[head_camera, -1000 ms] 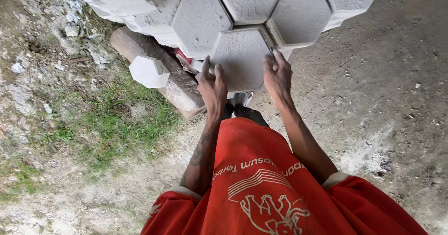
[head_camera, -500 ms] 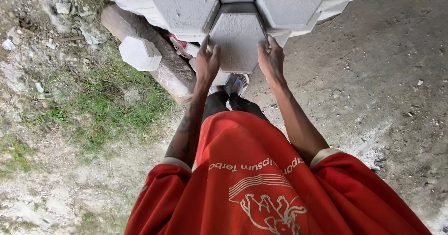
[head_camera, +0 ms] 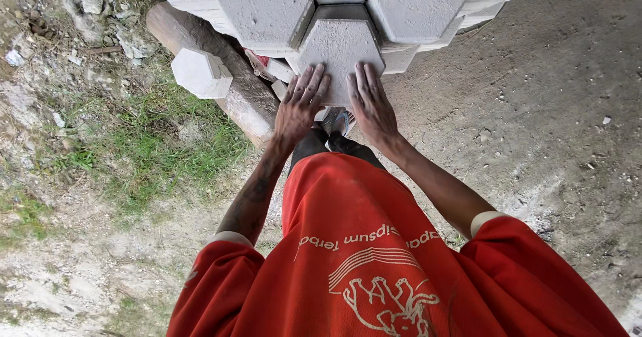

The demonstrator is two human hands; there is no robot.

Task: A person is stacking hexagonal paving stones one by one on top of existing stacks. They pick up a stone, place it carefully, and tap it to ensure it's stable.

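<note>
Pressing flat on a grey hexagonal paver (head_camera: pixel 339 49), left hand (head_camera: pixel 297 109) and right hand (head_camera: pixel 371 106) lie side by side, fingers spread, grasping nothing. Paver sits at the stack's (head_camera: pixel 261 9) near edge, between two neighbours. Judged step: seating it. Further seating calls for even downward pressure.

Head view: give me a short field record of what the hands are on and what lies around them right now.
left hand: flat, fingers spread, on the lower left of the grey hexagonal paving block
right hand: flat on the same block's lower right
block position: top face lies lower than the neighbouring blocks, in a gap among them
grip: palms pressing, nothing clasped
loose block: lying on a wooden log to the left
ground: grass patch on the left, bare dirt on the right
</note>
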